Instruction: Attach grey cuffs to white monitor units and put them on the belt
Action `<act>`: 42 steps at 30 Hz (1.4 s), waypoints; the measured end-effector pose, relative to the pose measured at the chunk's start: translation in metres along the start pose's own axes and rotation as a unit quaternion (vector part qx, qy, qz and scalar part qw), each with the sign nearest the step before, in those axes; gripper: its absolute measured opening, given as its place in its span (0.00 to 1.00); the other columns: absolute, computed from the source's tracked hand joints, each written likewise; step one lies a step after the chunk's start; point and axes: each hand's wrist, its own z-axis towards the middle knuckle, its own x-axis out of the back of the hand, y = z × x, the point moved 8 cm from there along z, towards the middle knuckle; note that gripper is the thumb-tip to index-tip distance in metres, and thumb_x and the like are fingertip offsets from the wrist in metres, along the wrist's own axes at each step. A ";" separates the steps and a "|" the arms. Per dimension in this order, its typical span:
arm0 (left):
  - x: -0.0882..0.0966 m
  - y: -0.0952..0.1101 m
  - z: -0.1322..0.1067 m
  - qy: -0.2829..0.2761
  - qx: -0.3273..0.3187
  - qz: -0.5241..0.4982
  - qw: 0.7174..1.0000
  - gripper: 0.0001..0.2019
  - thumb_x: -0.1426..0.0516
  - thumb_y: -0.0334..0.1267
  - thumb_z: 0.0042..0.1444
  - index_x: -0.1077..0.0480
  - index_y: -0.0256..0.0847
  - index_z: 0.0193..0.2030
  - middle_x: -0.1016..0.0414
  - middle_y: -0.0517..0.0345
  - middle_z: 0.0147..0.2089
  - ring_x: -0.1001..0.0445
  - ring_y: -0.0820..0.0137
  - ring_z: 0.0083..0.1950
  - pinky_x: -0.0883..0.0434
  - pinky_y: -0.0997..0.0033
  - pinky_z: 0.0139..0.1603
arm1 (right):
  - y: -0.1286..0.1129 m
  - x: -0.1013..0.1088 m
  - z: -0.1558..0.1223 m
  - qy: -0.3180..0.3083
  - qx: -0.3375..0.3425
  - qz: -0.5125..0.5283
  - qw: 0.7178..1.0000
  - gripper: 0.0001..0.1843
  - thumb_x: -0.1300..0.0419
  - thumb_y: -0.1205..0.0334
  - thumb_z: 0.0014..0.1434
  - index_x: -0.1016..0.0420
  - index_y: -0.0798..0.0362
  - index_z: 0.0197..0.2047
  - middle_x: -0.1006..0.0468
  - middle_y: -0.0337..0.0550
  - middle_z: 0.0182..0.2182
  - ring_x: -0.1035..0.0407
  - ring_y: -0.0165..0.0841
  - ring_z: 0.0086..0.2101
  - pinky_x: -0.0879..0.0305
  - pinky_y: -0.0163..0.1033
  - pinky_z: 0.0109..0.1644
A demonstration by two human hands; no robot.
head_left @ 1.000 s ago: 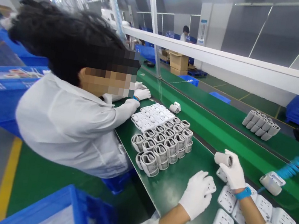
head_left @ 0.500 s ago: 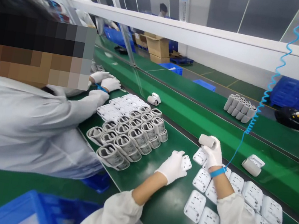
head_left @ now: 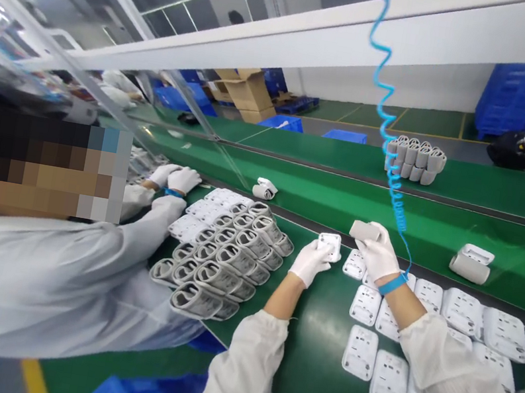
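Note:
My gloved left hand (head_left: 310, 263) grips a small white plastic casing (head_left: 329, 246) by its edge, tilted up above the green work surface. In my gloved right hand (head_left: 380, 253) is a rolled grey cuff (head_left: 366, 231), pinched between thumb and fingers. A blue wrist strap (head_left: 392, 284) with a coiled blue cord circles my right wrist. Below and around my right forearm lie rows of white casings (head_left: 360, 352), flat on the surface; the forearm hides some of them. Left of my left hand stand several rows of rolled grey cuffs (head_left: 221, 277), close together.
A co-worker in a pale coat (head_left: 51, 282) sits at the left, gloved hands (head_left: 177, 179) near more white casings (head_left: 198, 219). Finished-looking cuff units (head_left: 471, 264) rest on the green conveyor (head_left: 312, 198). Grey cuffs (head_left: 414, 160) stand beyond it. A coiled blue cord (head_left: 384, 96) hangs down.
The camera view has tilted and shifted. My left hand has lifted the casing and brought it closer to the right hand. The right hand still holds the rolled cuff.

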 end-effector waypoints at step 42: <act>-0.042 0.045 -0.019 -0.115 -0.211 -0.299 0.923 0.32 0.37 0.57 0.59 0.29 0.44 0.66 0.24 0.44 0.66 0.32 0.45 0.75 0.38 0.40 0.78 | 0.002 -0.025 -0.025 -0.089 -0.064 -0.211 0.971 0.38 0.18 0.52 0.50 0.22 0.48 0.62 0.21 0.51 0.62 0.29 0.53 0.64 0.29 0.60 0.69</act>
